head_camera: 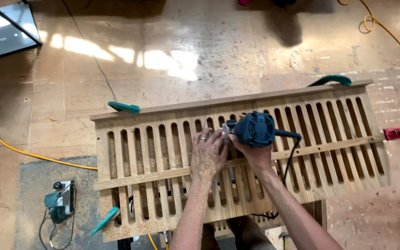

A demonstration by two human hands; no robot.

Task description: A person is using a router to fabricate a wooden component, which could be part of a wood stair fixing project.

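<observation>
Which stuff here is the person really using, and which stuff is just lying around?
Being used:
- blue power tool, gripped by the right hand
- slotted wooden panel, under the left hand
- teal clamps at the panel's edges

Lying around:
- second power tool on the floor
- yellow cable

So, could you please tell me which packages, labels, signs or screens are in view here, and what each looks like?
None that can be made out: no package, sign or screen is in view. The blue power tool under the right hand, the slotted wooden panel and the teal tool on the floor show no legible label.
</observation>
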